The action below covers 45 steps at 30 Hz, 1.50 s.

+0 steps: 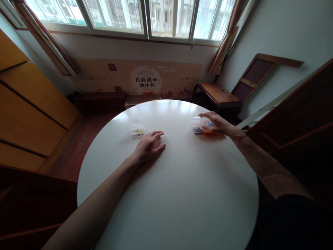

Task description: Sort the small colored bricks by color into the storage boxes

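Note:
My left hand (149, 146) rests on the white round table (166, 201), fingers stretched out and a little apart, holding nothing. Just beyond and left of it lies a small clear plastic box (137, 131) with yellowish pieces inside. On the right, my right hand (217, 123) reaches over a clear compartment box (197, 125) with its thumb and fingers apart. Dark, blue and orange small pieces show through that box. The hand covers the box's right part, and I cannot tell whether the fingertips touch the pieces.
A wooden chair (221, 93) stands behind the table at the right. Low dark furniture (101, 99) runs below the window wall, under a printed banner (171, 76). Wooden cabinets (28, 100) line the left, and a dark wooden panel (291, 118) rises at the right.

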Tool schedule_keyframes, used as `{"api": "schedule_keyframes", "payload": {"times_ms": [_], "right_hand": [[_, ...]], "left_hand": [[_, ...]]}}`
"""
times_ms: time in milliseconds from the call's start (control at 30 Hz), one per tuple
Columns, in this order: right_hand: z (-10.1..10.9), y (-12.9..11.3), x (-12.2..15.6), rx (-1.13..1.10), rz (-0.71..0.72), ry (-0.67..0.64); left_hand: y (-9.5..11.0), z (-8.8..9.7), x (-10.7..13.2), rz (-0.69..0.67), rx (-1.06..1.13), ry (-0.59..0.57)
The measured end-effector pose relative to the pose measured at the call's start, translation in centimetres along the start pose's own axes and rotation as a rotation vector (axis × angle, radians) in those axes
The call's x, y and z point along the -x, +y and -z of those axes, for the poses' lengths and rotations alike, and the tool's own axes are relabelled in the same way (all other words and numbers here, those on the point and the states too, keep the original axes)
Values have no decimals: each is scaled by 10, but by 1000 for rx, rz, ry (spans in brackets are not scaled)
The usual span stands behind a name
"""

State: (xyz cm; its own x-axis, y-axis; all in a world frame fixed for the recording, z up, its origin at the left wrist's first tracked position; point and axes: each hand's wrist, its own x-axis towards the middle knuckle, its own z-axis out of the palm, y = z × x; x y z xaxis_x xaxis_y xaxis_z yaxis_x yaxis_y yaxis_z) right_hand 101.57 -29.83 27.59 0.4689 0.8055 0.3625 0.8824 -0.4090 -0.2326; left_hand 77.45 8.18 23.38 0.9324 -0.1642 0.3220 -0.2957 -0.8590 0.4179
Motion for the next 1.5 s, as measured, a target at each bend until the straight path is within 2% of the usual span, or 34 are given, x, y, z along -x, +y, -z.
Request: {"api": "schedule_keyframes", "payload": {"times_ms": [267, 433, 567, 700, 800, 867, 933, 1033, 1100, 1233, 1300, 1433, 1500], "right_hand": [[-11, 14, -1, -27, -24, -29], [-6, 8, -2, -19, -18, -32], [-3, -20, -10, -32, 74, 17], [-22, -71, -19, -101, 194, 113], [-51, -109, -24, -160, 318, -6], [-70, -127, -26, -197, 345, -98], [-85, -137, -26, -233, 334, -170], [-97, -140, -26, -266, 295, -184], [-99, -138, -25, -291, 281, -175], [-97, -137, -24, -311, 277, -161], [-95, -138, -23, -306, 273, -159], [-94, -140, -24, -309, 267, -154], [-95, -140, -24, -308, 268, -154]], "left_hand": [[0, 0, 1, -10, -5, 2], [3, 1, 0, -10, -2, -1], [3, 0, 0, 6, -2, 25], [6, 2, -2, 52, -33, 151], [9, 10, -3, 88, -68, 286], [8, 18, -3, 102, -102, 383], [3, 25, -4, 109, -147, 462], [-14, 35, -3, 154, -219, 500], [-28, 39, -1, 195, -224, 478], [-49, 44, 3, 185, -178, 304], [-53, 46, 4, 180, -198, 269], [-49, 49, 5, 190, -274, 310], [-47, 50, 5, 203, -305, 288]]}}
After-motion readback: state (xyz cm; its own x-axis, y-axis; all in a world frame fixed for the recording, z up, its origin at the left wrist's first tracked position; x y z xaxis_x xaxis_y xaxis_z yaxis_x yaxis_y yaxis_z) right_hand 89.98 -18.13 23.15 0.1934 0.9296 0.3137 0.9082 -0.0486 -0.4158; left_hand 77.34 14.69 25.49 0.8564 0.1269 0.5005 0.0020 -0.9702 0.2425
